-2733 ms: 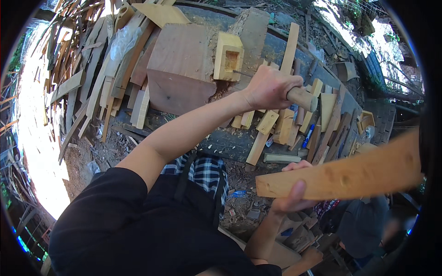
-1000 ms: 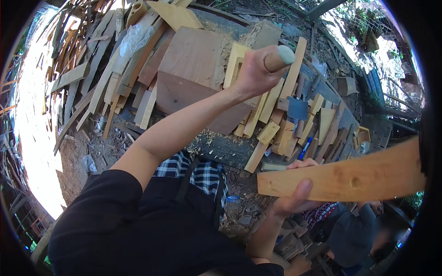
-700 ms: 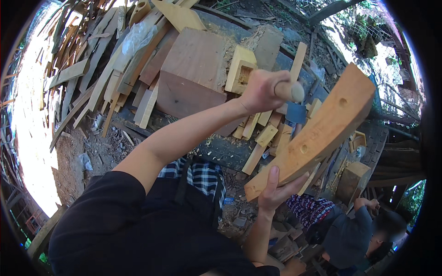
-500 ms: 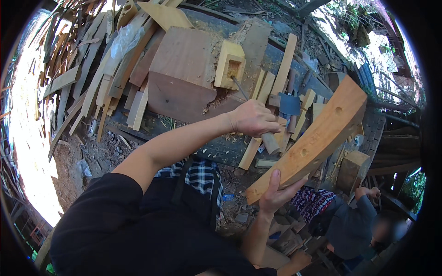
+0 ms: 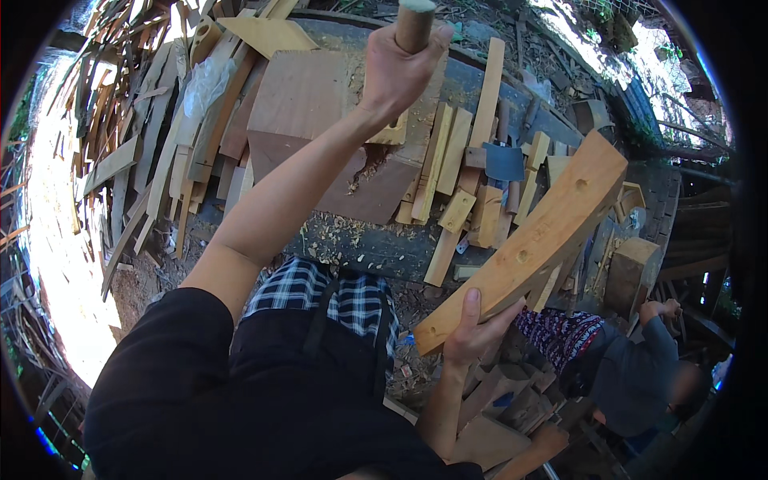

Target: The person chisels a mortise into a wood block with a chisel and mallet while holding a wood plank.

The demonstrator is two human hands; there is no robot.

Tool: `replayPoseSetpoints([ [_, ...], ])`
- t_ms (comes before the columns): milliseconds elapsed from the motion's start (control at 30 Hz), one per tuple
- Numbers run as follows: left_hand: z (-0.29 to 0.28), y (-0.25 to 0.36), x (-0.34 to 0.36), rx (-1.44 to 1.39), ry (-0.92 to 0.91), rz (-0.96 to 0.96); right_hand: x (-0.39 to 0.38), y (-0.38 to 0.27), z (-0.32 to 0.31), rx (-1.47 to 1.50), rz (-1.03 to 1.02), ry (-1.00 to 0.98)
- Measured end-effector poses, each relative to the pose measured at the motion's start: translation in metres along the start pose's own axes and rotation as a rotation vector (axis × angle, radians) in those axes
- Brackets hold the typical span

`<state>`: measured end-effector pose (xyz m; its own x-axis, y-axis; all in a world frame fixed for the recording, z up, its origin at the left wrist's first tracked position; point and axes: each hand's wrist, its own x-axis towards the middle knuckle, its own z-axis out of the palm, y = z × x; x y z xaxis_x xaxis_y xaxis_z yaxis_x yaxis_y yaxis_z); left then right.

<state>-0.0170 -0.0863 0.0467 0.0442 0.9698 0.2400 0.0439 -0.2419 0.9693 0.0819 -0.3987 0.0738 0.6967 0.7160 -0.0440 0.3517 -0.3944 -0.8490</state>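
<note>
My left hand (image 5: 400,74) is raised over the large wooden block (image 5: 292,96), closed round the wooden handle of a chisel (image 5: 414,30). The handle's end points up, and the blade is hidden. Beneath the hand and wrist sits a small pale wood block (image 5: 390,134), mostly covered from sight. My right hand (image 5: 474,330) grips the near end of a long, slightly curved wooden piece (image 5: 538,236), its thumb on the top face and its fingers underneath. That piece slants up to the right and has round holes in its face.
Loose wood strips (image 5: 454,152) and a dark flat blade-like plate (image 5: 504,162) lie on the dark bench (image 5: 340,244) among shavings. Planks are heaped on the left with a clear plastic bag (image 5: 210,86). Another person (image 5: 620,372) works at the lower right beside a wooden block (image 5: 632,272).
My left hand has moved up and away with the chisel, which earlier reached into the hollow of the small block. The curved piece in my right hand has shifted only slightly.
</note>
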Motion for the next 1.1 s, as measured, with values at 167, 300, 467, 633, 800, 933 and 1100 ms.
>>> replayPoseSetpoints([
  [167,0.010,-0.004,-0.004,-0.080,0.010,-0.017,0.006,-0.013,0.006,0.081,0.017,-0.034],
  [300,0.016,-0.005,-0.002,-0.043,-0.042,0.076,0.016,-0.010,0.010,0.032,-0.063,0.046],
  [467,0.032,0.000,-0.022,-0.090,-0.086,0.248,0.052,-0.049,0.012,0.404,-0.306,0.051],
  [633,0.042,0.000,-0.037,-0.021,-0.185,0.280,0.062,-0.062,0.007,0.488,-0.476,-0.159],
  [800,0.033,0.000,-0.031,-0.038,-0.129,0.203,0.058,-0.065,0.011,-0.022,-0.404,-0.063],
  [933,0.042,0.002,-0.043,0.074,-0.120,0.276,0.049,-0.062,0.017,0.192,-0.435,0.032],
  [1100,0.051,-0.009,-0.049,0.117,-0.175,0.335,0.038,-0.053,0.008,0.183,-0.389,-0.194],
])
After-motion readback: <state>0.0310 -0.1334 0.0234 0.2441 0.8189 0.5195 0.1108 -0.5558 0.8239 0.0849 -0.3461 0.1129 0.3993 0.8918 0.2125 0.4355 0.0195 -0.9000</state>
